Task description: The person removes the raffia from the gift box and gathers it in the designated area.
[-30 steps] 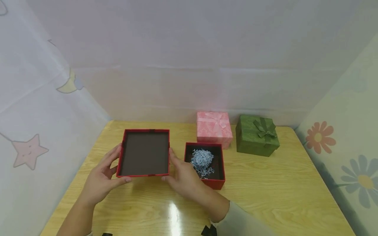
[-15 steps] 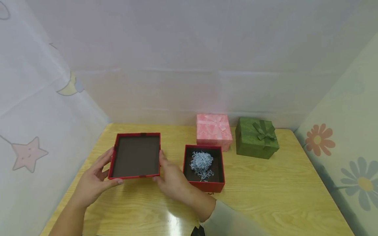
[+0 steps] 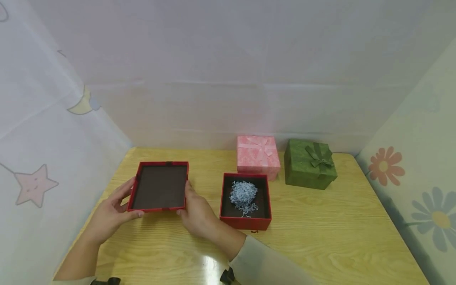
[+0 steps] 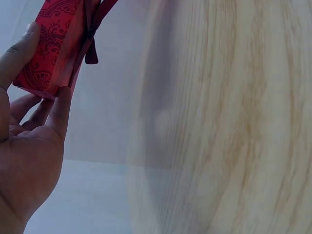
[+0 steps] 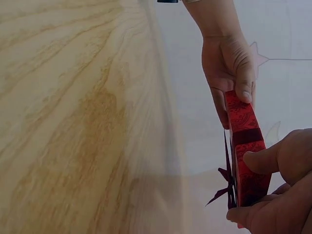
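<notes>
A red gift box lid [image 3: 162, 187] with a dark inside faces up toward me, held between both hands above the left part of the table. My left hand [image 3: 107, 217] grips its left side, thumb at the near corner. The right hand [image 3: 199, 213] grips the right side, thumb near the front corner. In the right wrist view the lid's patterned side [image 5: 242, 117] shows, with a dark ribbon bow [image 5: 226, 187] on its outer face. To the right stands the red box base [image 3: 246, 224], holding a clump of light blue shredded paper [image 3: 244, 194].
A pink box [image 3: 258, 152] with a bow stands behind the red base. At its right is a green box [image 3: 310, 164] with a green bow. Printed cloth walls [image 3: 213, 111] enclose the back and sides of the wooden table [image 3: 338, 225].
Both hands have moved left with the lid, away from the red base. The lid also looks slightly lower and more tilted. The boxes have stayed where they were.
</notes>
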A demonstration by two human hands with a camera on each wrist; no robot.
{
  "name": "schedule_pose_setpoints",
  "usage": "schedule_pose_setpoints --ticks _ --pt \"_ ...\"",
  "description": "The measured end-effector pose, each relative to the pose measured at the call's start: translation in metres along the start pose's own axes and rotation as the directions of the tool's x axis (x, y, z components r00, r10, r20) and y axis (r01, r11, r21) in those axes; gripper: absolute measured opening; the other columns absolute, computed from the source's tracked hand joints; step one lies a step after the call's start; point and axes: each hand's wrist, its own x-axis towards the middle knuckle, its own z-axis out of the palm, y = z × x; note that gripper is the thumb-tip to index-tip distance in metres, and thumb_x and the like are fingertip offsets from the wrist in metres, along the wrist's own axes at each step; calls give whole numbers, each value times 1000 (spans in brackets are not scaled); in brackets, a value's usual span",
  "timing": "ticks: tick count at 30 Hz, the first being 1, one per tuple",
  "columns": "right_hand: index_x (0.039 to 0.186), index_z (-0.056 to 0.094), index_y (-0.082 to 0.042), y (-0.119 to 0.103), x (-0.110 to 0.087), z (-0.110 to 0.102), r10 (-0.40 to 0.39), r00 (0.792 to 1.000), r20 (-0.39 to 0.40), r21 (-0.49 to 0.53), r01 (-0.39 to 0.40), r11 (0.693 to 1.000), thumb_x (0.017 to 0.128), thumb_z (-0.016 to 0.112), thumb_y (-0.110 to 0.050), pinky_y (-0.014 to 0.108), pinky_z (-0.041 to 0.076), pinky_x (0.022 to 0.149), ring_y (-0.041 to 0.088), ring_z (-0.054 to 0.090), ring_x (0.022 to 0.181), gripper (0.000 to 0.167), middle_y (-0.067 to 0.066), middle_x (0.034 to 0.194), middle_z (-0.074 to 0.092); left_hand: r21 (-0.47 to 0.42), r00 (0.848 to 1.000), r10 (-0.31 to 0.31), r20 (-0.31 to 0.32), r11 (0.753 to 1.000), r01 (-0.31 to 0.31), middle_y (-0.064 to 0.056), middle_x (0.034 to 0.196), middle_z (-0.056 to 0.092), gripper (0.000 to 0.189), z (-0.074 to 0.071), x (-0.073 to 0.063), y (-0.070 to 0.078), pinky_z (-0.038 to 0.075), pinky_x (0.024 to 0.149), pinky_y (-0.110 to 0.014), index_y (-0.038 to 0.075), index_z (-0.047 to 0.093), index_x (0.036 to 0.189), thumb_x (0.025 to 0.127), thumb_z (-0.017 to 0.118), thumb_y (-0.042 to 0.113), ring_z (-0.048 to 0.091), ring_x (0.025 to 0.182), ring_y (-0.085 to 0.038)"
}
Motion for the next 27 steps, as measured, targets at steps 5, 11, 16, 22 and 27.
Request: schedule_pose_setpoints --ticks 5,11,16,22,27 --pt "166 16 -4 3 11 11 60 998 22 19 -60 998 98 73 -21 25 36 118 13 39 145 91 6 167 28 16 999 -36 31 999 36 -2 173 14 100 -8 8 -13 62 85 -29 25 22 167 90 83 9 60 119 4" --pt "166 16 -6 8 23 23 113 993 25 28 -113 993 97 74 -22 22 46 108 7 62 114 91 7 160 41 70 997 -76 26 995 74 -16 169 22 101 -14 19 -25 60 86 -25 26 22 167 89 85 18 57 123 -3" --pt "165 23 -6 13 29 33 146 989 18 8 -147 989 96 76 -23 22 55 93 7 67 103 89 9 139 65 81 993 -113 40 991 109 -19 169 20 102 -16 24 -34 59 86 -22 25 21 168 89 85 20 47 138 -41" --pt "164 28 -9 20 36 44 172 985 25 -38 -171 985 96 77 -29 22 54 96 10 68 107 87 6 139 65 61 984 -162 69 986 158 -23 169 19 103 -21 28 -46 56 87 -18 24 20 168 88 86 21 33 144 -54" --pt "164 30 -10 21 45 48 171 985 12 -90 -169 981 96 76 -30 26 49 108 16 54 135 85 5 156 49 123 981 -186 57 976 178 -26 166 24 106 -25 32 -52 48 87 -8 22 18 168 87 87 27 31 146 -54"
